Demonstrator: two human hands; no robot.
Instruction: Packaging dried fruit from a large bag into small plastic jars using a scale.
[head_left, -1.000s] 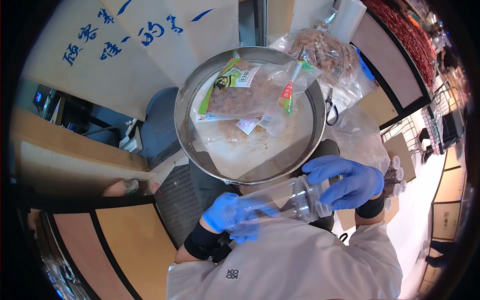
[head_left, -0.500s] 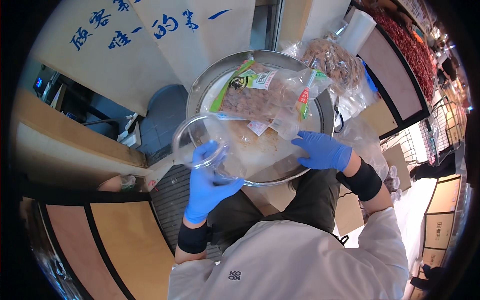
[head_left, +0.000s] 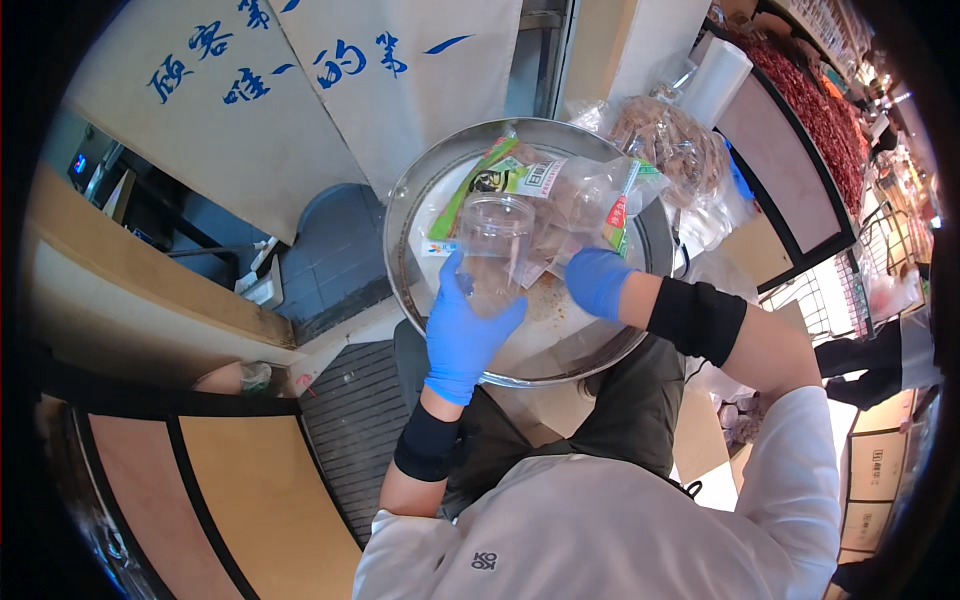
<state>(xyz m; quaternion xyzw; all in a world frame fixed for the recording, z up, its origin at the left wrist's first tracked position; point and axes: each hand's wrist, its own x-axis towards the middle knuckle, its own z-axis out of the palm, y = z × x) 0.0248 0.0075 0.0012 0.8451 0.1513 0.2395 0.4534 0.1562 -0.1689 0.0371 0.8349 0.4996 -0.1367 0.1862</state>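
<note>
My left hand (head_left: 466,335), in a blue glove, holds a clear plastic jar (head_left: 497,235) from below, thumb on one side and fingers on the other. The jar is tilted over a wide round metal tray (head_left: 400,255). In the tray lies a clear plastic bag (head_left: 575,200) with green and red printed edges, partly hidden by the jar; brownish dried pieces show through its film. My right hand (head_left: 598,284), also gloved in blue, is curled at the bag's near side, close to the jar. Its fingertips are hidden, so what they hold cannot be made out.
A large clear bag of brown dried goods (head_left: 670,145) and a white plastic roll (head_left: 718,80) stand beyond the tray to the right. A pale curtain (head_left: 390,120) hangs at the far left. Behind a black-framed panel (head_left: 785,165) lies a red heap (head_left: 820,115).
The jar has moved right and over the bag, carried by my left hand. My right hand has shifted slightly left, turned inward and curled its fingers against the bag.
</note>
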